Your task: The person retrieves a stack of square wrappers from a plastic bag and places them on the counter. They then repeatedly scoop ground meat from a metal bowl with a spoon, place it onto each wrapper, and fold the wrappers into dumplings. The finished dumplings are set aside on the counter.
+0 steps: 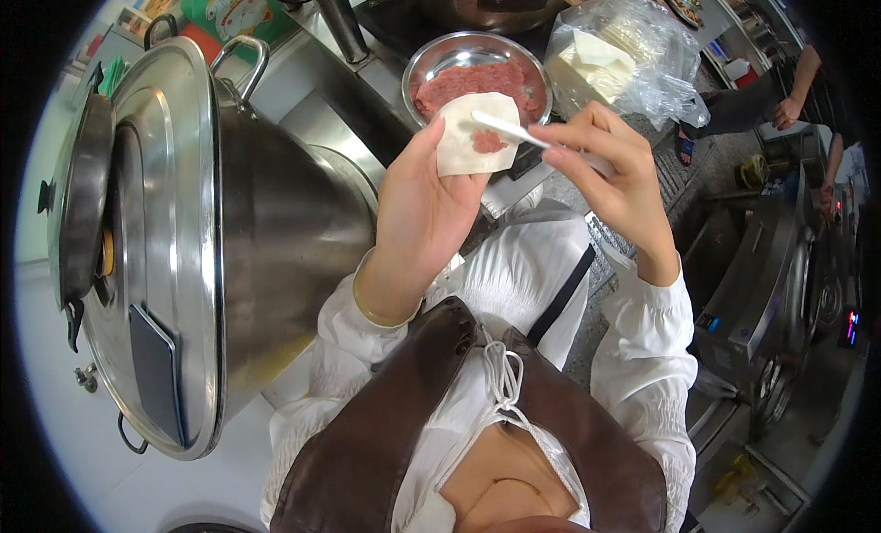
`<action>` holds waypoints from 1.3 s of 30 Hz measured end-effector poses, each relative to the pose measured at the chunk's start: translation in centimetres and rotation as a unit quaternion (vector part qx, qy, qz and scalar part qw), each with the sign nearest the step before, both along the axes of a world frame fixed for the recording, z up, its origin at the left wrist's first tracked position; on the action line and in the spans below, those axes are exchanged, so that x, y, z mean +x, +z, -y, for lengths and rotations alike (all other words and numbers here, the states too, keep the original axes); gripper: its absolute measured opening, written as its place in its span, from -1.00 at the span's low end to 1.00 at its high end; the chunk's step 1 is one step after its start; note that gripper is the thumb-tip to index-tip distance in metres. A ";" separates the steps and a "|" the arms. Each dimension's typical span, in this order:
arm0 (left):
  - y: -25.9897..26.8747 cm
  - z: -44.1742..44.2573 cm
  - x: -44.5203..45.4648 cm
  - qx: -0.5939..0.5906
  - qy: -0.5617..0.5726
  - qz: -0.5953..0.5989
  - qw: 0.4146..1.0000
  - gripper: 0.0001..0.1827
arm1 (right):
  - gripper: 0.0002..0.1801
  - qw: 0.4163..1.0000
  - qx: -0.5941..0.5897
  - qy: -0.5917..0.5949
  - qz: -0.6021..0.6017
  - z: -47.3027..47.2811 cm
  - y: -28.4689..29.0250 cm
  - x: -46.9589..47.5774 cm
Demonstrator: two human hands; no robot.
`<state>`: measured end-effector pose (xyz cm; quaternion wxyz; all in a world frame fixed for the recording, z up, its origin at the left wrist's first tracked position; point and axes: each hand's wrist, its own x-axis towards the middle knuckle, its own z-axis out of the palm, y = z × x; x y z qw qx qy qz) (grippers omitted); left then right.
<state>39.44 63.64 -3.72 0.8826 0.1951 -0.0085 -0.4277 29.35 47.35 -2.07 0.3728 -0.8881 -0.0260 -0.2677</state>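
My left hand (pixel 430 195) holds a square dough wrapper (pixel 458 130) over its fingers, the thumb at the wrapper's left edge. A small dab of minced meat (pixel 489 142) lies on the wrapper, right of its middle. Pinched between thumb and fingers of my right hand (pixel 606 161) is a slim white plastic utensil (pixel 509 129), its tip above the wrapper; its exact kind is unclear. Just behind the wrapper stands a round steel bowl (pixel 409 85) with more minced meat (pixel 475 80). A stack of wrappers (pixel 599 71) sits in a clear plastic bag (pixel 661 44) right of the bowl.
A large lidded steel pot (pixel 289 209) stands close on my left, with a smaller pan (pixel 86 202) and a dark flat device (pixel 157 374) on its lid. A metal pot (pixel 489 3) is behind the bowl. At the right, another person (pixel 791 99) is beside steel kitchen equipment (pixel 750 271).
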 end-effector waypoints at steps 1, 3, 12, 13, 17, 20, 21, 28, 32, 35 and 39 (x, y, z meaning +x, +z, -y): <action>0.2 0.3 0.1 -0.008 -0.005 0.001 1.000 -0.59 | -0.71 1.000 -0.011 -0.014 0.007 0.2 0.0 0.2; 0.3 0.8 0.1 -0.011 -0.011 -0.014 1.000 -0.59 | -0.71 0.998 -0.031 -0.040 0.045 0.2 -0.1 0.4; -0.5 1.6 0.8 -0.016 -0.048 -0.036 0.998 -0.59 | -0.72 0.973 -0.215 -0.054 0.065 0.9 -0.7 0.0; -0.6 1.7 0.7 -0.032 -0.055 -0.032 0.997 -0.59 | -0.73 0.971 -0.221 -0.071 0.065 1.1 -0.8 0.3; -0.9 1.7 0.6 -0.033 -0.065 -0.033 0.997 -0.60 | -0.75 0.977 -0.178 -0.116 0.034 1.6 -1.2 1.6; -1.0 1.7 0.9 -0.013 -0.047 -0.008 0.999 -0.61 | -0.79 0.990 -0.080 -0.112 0.038 1.7 -1.1 2.2; -1.0 1.8 1.0 -0.008 -0.039 0.006 0.999 -0.62 | -0.81 0.996 -0.007 -0.087 0.029 1.7 -1.1 2.4; -1.0 2.1 1.5 0.028 -0.050 0.102 0.993 -0.66 | -0.78 0.996 0.080 0.023 -0.010 1.5 -0.9 4.1; -1.2 2.2 1.5 0.046 -0.059 0.148 0.986 -0.65 | -0.77 0.998 0.054 0.030 -0.021 1.0 -0.8 4.8; -1.3 2.2 1.6 0.048 -0.053 0.160 0.985 -0.64 | -0.76 0.999 0.035 0.025 -0.027 0.8 -0.6 4.8; -1.4 2.0 1.6 0.019 -0.053 0.083 0.995 -0.65 | -0.77 0.998 0.044 0.024 -0.030 0.6 -0.5 4.7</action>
